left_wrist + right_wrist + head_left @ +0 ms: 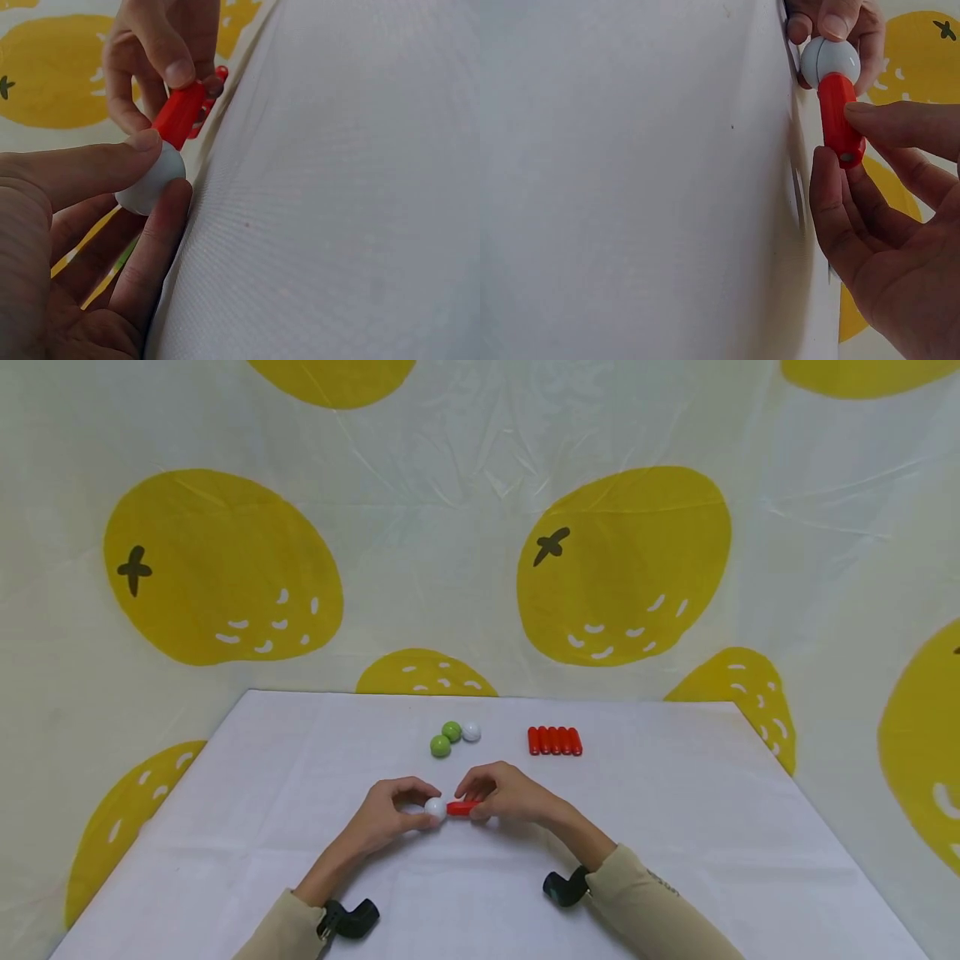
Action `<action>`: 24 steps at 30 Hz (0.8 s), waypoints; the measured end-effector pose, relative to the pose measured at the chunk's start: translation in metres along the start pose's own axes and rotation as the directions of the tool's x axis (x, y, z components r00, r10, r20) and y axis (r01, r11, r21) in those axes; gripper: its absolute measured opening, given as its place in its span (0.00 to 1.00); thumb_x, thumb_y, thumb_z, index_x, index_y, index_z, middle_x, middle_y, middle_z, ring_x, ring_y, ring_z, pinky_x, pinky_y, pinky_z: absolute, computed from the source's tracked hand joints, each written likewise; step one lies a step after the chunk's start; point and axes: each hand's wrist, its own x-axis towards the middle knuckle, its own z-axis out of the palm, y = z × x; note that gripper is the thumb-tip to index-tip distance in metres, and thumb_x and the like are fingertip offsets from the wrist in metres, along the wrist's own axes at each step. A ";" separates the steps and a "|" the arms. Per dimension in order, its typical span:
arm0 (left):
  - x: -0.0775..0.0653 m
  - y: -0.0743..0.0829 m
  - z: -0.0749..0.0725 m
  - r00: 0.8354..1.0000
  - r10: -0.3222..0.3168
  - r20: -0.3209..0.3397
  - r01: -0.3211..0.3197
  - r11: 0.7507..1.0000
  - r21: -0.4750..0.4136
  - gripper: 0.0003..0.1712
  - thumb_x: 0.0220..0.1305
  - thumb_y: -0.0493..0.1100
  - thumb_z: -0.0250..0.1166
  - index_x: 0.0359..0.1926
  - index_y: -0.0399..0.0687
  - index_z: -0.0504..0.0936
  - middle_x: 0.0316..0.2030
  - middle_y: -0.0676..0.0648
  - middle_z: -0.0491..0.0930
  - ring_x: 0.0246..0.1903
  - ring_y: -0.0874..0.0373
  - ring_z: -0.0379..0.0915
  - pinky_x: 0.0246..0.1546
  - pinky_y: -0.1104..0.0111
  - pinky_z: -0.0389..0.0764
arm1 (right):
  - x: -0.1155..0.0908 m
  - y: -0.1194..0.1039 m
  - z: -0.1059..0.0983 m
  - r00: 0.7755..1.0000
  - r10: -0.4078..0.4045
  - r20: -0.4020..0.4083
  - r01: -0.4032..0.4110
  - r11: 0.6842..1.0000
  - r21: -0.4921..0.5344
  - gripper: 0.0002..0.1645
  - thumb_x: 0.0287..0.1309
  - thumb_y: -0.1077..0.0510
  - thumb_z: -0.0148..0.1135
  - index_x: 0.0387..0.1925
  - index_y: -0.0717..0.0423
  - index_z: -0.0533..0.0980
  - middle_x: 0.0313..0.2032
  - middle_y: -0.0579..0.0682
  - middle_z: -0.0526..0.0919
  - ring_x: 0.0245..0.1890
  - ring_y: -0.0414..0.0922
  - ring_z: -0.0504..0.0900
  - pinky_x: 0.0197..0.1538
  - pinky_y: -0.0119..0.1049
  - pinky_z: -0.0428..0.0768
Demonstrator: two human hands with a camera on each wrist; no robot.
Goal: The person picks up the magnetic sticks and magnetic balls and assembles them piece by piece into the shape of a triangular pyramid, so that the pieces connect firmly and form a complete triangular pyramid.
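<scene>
- Head view: the left hand (386, 817) pinches a white ball (434, 810) between thumb and fingers.
- The right hand (510, 793) pinches a red stick (460, 808); stick and ball touch end-on between the hands.
- Two green balls (440, 746) and a second white ball (471, 732) lie beyond the hands.
- A row of red sticks (555, 741) lies beyond and right of the right hand.

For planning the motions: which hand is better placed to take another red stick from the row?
Probably the right hand: it is nearer the row of red sticks, though it pinches a separate red stick. The left hand is farther away, holding a white ball.
</scene>
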 end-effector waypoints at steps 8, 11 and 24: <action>0.000 -0.003 0.001 1.000 0.007 -0.002 -0.007 1.000 0.024 0.17 0.55 0.46 0.79 0.47 0.56 0.88 0.43 0.54 0.89 0.46 0.60 0.82 0.53 0.70 0.78 | -0.003 0.003 -0.006 0.999 0.031 -0.015 -0.031 1.000 0.000 0.16 0.59 0.66 0.68 0.50 0.57 0.84 0.42 0.54 0.88 0.40 0.43 0.82 0.44 0.31 0.83; 0.000 -0.004 0.001 1.000 0.011 -0.001 -0.011 1.000 0.021 0.18 0.55 0.46 0.80 0.47 0.55 0.88 0.43 0.53 0.89 0.46 0.60 0.82 0.53 0.71 0.79 | -0.003 0.004 -0.012 0.999 0.032 -0.026 -0.031 0.999 0.006 0.16 0.61 0.64 0.67 0.51 0.58 0.83 0.44 0.56 0.87 0.40 0.43 0.83 0.43 0.32 0.84; 0.000 -0.009 0.004 1.000 0.030 0.002 -0.030 0.999 0.014 0.18 0.55 0.46 0.80 0.48 0.55 0.88 0.45 0.53 0.88 0.47 0.60 0.82 0.54 0.71 0.79 | 0.016 0.005 -0.045 0.978 0.043 -0.203 -0.055 0.997 -0.054 0.19 0.66 0.60 0.66 0.57 0.60 0.79 0.47 0.56 0.86 0.41 0.45 0.83 0.44 0.34 0.85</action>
